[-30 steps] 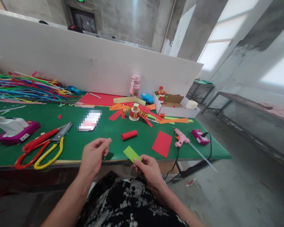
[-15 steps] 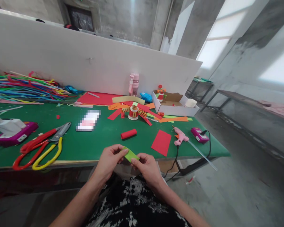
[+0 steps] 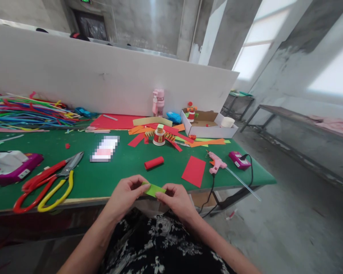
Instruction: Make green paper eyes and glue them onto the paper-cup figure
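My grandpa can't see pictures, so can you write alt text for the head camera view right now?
A person's left hand and right hand pinch a small green paper between them at a green table. Beyond lie a red roll and red sheet, with scissors to the left and a pink glue gun to the right.
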